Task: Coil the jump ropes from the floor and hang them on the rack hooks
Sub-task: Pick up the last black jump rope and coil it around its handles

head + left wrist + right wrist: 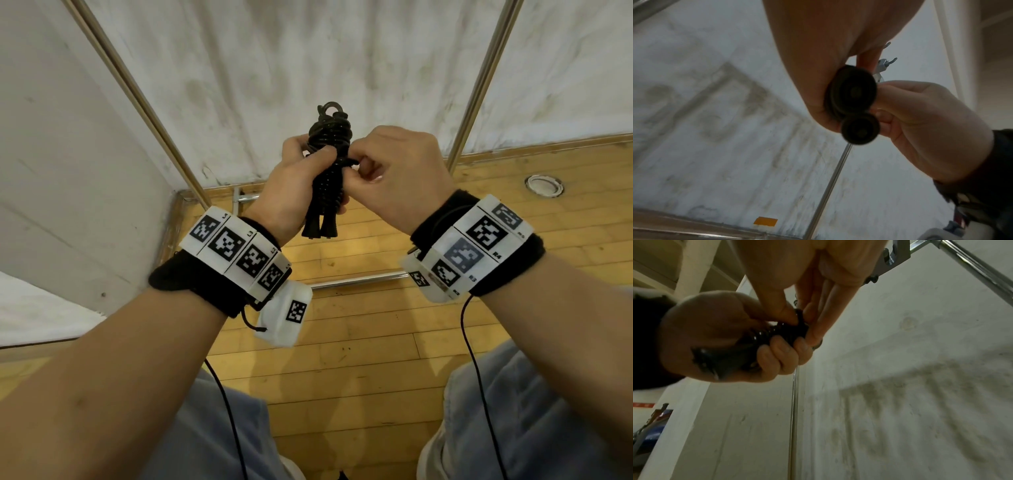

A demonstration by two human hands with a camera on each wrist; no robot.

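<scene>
A black jump rope (329, 137) is wound into a tight bundle, with a small loop sticking out at its top. Its two handles (320, 226) point down side by side; their round end caps (856, 92) face the left wrist camera. My left hand (310, 164) grips the bundle around the handles, thumb across the front. My right hand (359, 166) pinches a turn of cord at the bundle's right side. From the right wrist view, my left hand (725, 340) wraps the rope (781, 331), and right fingers (818, 305) touch its top. Rack hooks (888, 60) show just behind the hands.
The rack's slanted chrome poles (137, 99) (483, 82) rise on both sides, with a base bar (356, 279) on the wooden floor. A stained white wall (308, 51) stands close behind. A round floor cap (544, 185) lies at the right. A rack bracket (894, 257) sits overhead.
</scene>
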